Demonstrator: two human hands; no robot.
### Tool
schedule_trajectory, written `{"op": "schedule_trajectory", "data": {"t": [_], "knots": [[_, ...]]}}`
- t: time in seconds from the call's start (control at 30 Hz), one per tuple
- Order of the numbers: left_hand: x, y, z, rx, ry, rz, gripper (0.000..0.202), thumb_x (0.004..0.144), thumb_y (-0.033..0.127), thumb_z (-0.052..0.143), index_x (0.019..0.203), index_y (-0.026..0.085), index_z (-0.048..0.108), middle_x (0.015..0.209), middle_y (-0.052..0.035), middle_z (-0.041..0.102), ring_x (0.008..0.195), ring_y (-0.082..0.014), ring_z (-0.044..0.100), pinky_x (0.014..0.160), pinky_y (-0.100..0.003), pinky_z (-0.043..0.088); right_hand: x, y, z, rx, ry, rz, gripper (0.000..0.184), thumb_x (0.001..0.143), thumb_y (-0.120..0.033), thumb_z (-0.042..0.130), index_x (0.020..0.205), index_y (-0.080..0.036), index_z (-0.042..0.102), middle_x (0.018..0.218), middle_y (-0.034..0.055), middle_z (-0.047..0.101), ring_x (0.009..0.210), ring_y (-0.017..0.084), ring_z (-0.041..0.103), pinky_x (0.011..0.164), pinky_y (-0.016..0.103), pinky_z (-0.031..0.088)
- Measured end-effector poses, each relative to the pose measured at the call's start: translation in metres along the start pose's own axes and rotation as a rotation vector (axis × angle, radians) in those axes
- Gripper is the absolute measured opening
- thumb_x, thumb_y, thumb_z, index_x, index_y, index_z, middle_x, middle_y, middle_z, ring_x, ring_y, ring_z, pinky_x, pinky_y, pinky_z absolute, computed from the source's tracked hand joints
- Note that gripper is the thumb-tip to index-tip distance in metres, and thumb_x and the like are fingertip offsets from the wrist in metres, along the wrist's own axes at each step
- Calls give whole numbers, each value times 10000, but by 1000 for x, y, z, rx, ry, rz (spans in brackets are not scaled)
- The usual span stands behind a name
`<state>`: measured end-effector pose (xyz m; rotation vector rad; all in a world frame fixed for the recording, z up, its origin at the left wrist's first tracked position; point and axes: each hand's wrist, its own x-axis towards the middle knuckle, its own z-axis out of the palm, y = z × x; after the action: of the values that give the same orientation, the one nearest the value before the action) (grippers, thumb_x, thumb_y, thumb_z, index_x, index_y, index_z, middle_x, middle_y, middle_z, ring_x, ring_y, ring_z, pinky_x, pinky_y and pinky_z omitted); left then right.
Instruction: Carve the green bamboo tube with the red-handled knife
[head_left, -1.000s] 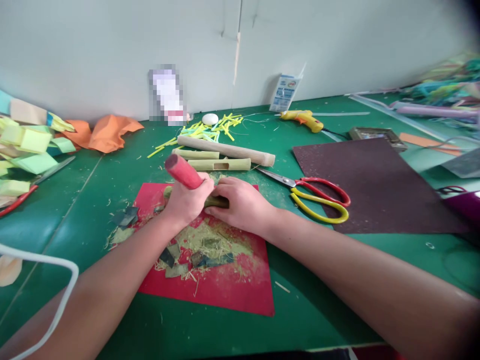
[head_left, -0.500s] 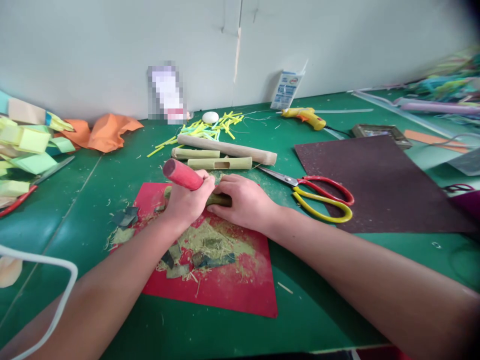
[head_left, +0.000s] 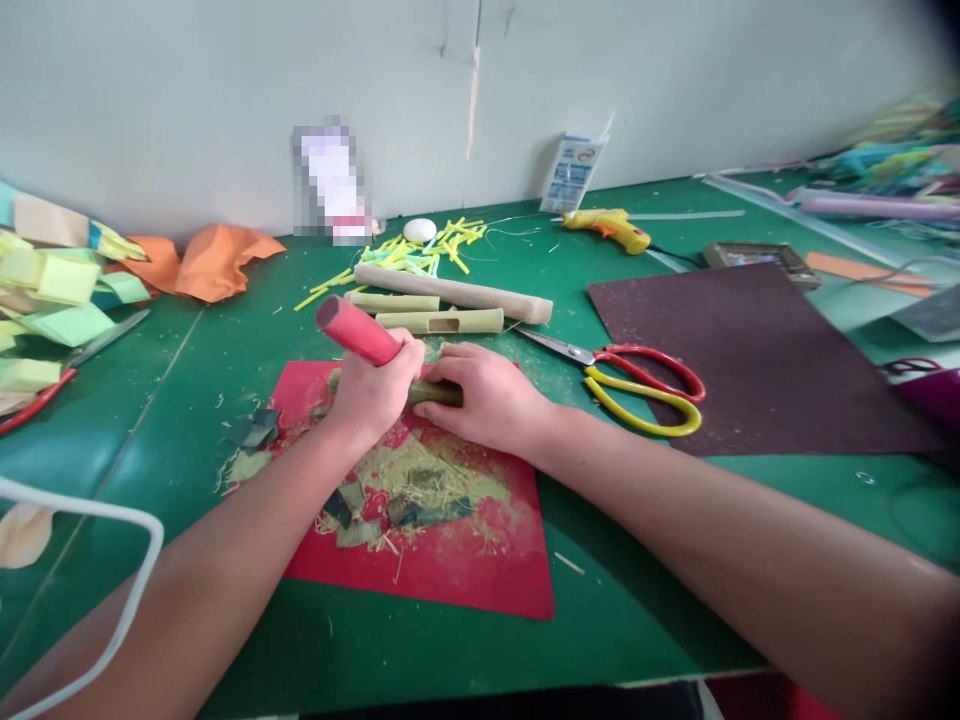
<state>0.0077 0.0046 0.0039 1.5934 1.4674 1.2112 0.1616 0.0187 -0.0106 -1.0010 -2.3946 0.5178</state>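
My left hand [head_left: 375, 393] is closed round the thick red handle [head_left: 358, 329] of a tool whose working end is hidden behind my fingers. The handle's butt leans up and to the left. Close beside it, my right hand [head_left: 491, 397] is wrapped over one end of a bamboo tube [head_left: 436, 393], which lies crosswise over a red sheet [head_left: 420, 588]. The tube's other end shows partly behind my left wrist. Sawdust and fibres [head_left: 427, 458] with dark sandpaper scraps [head_left: 431, 512] are scattered on the sheet.
Beyond my hands lie a bamboo tube with a rectangular cut-out [head_left: 472, 322] and a wooden rod [head_left: 457, 292]. Scissors [head_left: 637, 385] rest partly on a dark sheet [head_left: 750, 350] at the right. A yellow glue gun [head_left: 611, 228] lies farther back. Folded papers [head_left: 56, 275] crowd the left.
My left hand and the red handle have shifted slightly left, with the handle leaning a little lower. My right hand stays on the bamboo tube. The whole view has moved slightly.
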Motion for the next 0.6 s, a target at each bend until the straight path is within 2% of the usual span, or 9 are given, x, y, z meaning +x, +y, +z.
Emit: {"op": "schedule_trajectory", "data": {"t": [0.13, 0.3, 0.47, 0.6], "knots": [[0, -2, 2, 126, -19, 9, 256, 766, 248, 494, 532, 191, 408, 545, 34, 422, 577, -111, 409, 584, -258, 359, 0, 0, 0, -18, -5, -1, 146, 765, -289, 698, 754, -157, 636, 758, 29, 561, 752, 162, 488, 686, 279, 360], [1, -2, -1, 198, -58, 0, 265, 764, 271, 478, 525, 192, 395, 537, 29, 412, 571, -116, 404, 561, -269, 325, -1, -1, 1, -4, -21, -7, 157, 786, -300, 693, 778, -155, 634, 805, 45, 590, 789, 171, 511, 711, 282, 378], [1, -2, -6, -1, -150, -32, 252, 681, 208, 463, 486, 197, 304, 492, 38, 301, 503, -97, 298, 499, -266, 264, -1, -1, 1, 5, -24, -11, 162, 817, -312, 672, 857, -155, 673, 802, 41, 585, 798, 173, 515, 721, 284, 380], [-2, 0, -4, -43, -6, 7, 229, 680, 192, 457, 485, 193, 337, 507, 29, 347, 534, -103, 342, 527, -255, 315, 0, 1, 0, -2, -15, -16, 186, 800, -304, 684, 910, -153, 692, 811, 43, 591, 811, 177, 518, 724, 283, 378]]}}
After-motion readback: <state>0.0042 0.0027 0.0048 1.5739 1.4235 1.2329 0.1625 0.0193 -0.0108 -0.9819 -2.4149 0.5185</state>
